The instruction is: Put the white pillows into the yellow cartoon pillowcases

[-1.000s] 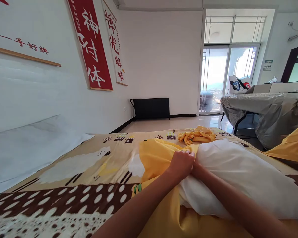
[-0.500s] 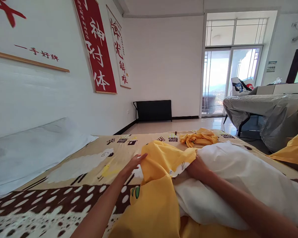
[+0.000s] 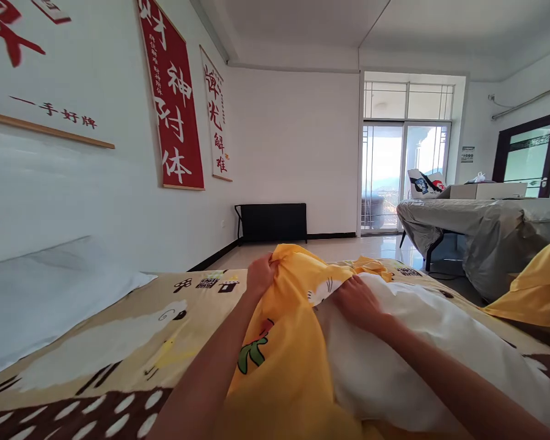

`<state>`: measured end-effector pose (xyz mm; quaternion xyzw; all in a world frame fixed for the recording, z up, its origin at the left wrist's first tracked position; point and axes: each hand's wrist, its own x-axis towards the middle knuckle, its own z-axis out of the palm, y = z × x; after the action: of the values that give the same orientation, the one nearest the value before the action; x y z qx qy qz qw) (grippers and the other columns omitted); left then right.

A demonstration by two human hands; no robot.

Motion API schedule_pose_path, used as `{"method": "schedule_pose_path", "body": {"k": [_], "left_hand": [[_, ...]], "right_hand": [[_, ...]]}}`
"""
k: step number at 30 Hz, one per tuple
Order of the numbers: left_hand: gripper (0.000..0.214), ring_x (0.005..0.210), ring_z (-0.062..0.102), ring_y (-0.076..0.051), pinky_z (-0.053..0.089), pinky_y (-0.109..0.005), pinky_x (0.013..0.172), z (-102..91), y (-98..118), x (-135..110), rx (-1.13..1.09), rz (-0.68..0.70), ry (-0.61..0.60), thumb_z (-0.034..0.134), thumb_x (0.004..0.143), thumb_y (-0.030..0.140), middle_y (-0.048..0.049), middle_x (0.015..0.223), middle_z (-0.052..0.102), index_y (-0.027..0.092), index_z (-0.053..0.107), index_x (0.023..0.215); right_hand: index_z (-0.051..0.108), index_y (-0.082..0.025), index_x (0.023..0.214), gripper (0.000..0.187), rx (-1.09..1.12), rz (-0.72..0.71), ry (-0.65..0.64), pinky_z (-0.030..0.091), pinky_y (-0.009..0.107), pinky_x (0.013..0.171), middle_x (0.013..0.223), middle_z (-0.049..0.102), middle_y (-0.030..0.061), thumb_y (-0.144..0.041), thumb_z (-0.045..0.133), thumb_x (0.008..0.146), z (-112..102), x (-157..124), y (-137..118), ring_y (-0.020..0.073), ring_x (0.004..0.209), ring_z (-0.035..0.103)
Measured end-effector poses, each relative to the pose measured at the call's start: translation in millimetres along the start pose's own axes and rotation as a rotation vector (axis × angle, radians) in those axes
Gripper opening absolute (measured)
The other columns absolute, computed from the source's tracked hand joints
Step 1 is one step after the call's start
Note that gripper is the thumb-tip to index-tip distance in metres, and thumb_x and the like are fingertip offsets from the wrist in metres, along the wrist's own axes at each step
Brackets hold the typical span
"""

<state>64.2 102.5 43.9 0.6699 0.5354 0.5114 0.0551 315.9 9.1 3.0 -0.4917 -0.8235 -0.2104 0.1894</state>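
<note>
A yellow pillowcase, printed with a cat's face and green leaves, is bunched up in front of me. My left hand is closed on its upper left corner. At the case's right edge, my right hand grips the hem beside the printed whiskers; its fingertips are partly hidden by cloth. A puffy white pillow lies under my right forearm, its left end against the yellow fabric. Whether that end is inside the case is hidden.
Beneath everything spreads a beige and brown blanket with a sheep print. Another white pillow lies left by the wall. More yellow cloth sits crumpled behind and at right. A plastic-covered table stands beyond.
My left hand has closed on the pillowcase corner and lifted it. My right hand has come up out of the fabric to grip the hem from above. The view has tilted up.
</note>
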Motion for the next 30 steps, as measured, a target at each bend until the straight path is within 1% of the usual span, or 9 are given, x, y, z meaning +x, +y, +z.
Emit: {"method": "schedule_pose_path", "body": {"k": [4, 7, 11, 14, 16, 19, 23, 27, 30], "left_hand": [[0.028, 0.101, 0.055, -0.030, 0.039, -0.046, 0.091, -8.0, -32.2, -25.5, 0.095, -0.001, 0.053, 0.051, 0.074, 0.017, -0.0146, 0.100, 0.063, 0.014, 0.058, 0.100], [0.020, 0.088, 0.059, -0.022, 0.045, -0.037, 0.083, -19.4, -35.1, -69.2, 0.090, 0.095, -0.057, 0.047, 0.078, 0.019, -0.0093, 0.091, 0.064, 0.016, 0.059, 0.094], [0.020, 0.090, 0.060, -0.016, 0.043, -0.030, 0.086, -27.5, 9.1, -132.6, 0.088, 0.515, -0.431, 0.045, 0.080, 0.015, -0.0018, 0.091, 0.067, 0.022, 0.062, 0.087], [0.014, 0.092, 0.060, -0.018, 0.036, -0.037, 0.095, -10.3, 42.7, -164.1, 0.251, 0.893, -0.646, 0.049, 0.079, 0.014, -0.0032, 0.088, 0.067, 0.019, 0.060, 0.085], [0.010, 0.087, 0.061, -0.020, 0.034, -0.043, 0.097, 8.6, 48.3, -174.9, 0.384, 0.989, -0.714, 0.050, 0.082, 0.019, -0.0044, 0.084, 0.068, 0.017, 0.060, 0.082], [0.017, 0.079, 0.064, -0.021, 0.037, -0.043, 0.092, 29.4, 35.7, -180.2, 0.520, 0.965, -0.786, 0.049, 0.086, 0.027, -0.0055, 0.085, 0.070, 0.016, 0.062, 0.084], [0.031, 0.072, 0.065, -0.020, 0.041, -0.039, 0.085, 27.4, 23.1, -175.8, 0.578, 0.914, -0.795, 0.046, 0.090, 0.039, -0.0071, 0.078, 0.070, 0.015, 0.064, 0.078], [0.046, 0.069, 0.066, -0.025, 0.041, -0.042, 0.084, 19.3, 38.9, -168.7, 0.652, 0.878, -0.822, 0.042, 0.090, 0.047, -0.0132, 0.072, 0.070, 0.012, 0.069, 0.075], [0.061, 0.069, 0.066, -0.031, 0.044, -0.043, 0.074, 15.2, 57.6, -164.4, 0.742, 0.713, -0.958, 0.038, 0.088, 0.058, -0.0188, 0.070, 0.069, 0.010, 0.072, 0.072]], "right_hand": [[0.050, -0.027, 0.132, 0.044, 0.290, -0.326, -0.212, 0.035, 0.036, 0.101, 0.126, 0.058, 0.0062, -0.035, 0.052, 0.089, 3.9, -62.4, -14.0, 0.0214, 0.113, 0.053], [0.044, -0.029, 0.138, 0.054, 0.420, -0.292, -0.349, 0.032, 0.039, 0.103, 0.131, 0.056, 0.0079, -0.041, 0.055, 0.086, 11.3, -102.4, -4.6, 0.0240, 0.117, 0.051], [0.036, -0.034, 0.143, 0.073, 0.485, -0.250, -0.400, 0.022, 0.045, 0.109, 0.145, 0.042, 0.0090, -0.050, 0.064, 0.077, 23.0, -111.9, -3.6, 0.0296, 0.130, 0.040], [0.041, -0.035, 0.140, 0.071, 0.502, -0.345, -0.497, 0.027, 0.044, 0.104, 0.139, 0.049, 0.0085, -0.040, 0.068, 0.074, 32.1, -98.4, -15.5, 0.0287, 0.126, 0.045], [0.042, -0.033, 0.140, 0.073, 0.497, -0.398, -0.528, 0.030, 0.041, 0.102, 0.136, 0.052, 0.0088, -0.030, 0.068, 0.072, 37.4, -93.6, -19.7, 0.0273, 0.124, 0.046], [0.035, -0.032, 0.143, 0.078, 0.404, -0.392, -0.494, 0.028, 0.042, 0.104, 0.144, 0.044, 0.0100, -0.018, 0.063, 0.072, 41.1, -104.9, -17.4, 0.0271, 0.131, 0.040], [0.025, -0.035, 0.147, 0.080, 0.151, -0.308, -0.306, 0.028, 0.047, 0.103, 0.150, 0.034, 0.0094, -0.012, 0.053, 0.076, 44.9, -139.3, -13.1, 0.0291, 0.135, 0.035], [0.031, -0.034, 0.145, 0.071, -0.044, -0.269, -0.092, 0.038, 0.043, 0.094, 0.134, 0.053, 0.0117, -0.008, 0.051, 0.081, 56.0, -150.5, -13.9, 0.0285, 0.117, 0.052], [0.041, -0.029, 0.140, 0.061, -0.041, -0.304, -0.124, 0.043, 0.035, 0.082, 0.103, 0.066, 0.0095, -0.011, 0.052, 0.083, 58.0, -137.5, -13.1, 0.0233, 0.091, 0.060]]}}
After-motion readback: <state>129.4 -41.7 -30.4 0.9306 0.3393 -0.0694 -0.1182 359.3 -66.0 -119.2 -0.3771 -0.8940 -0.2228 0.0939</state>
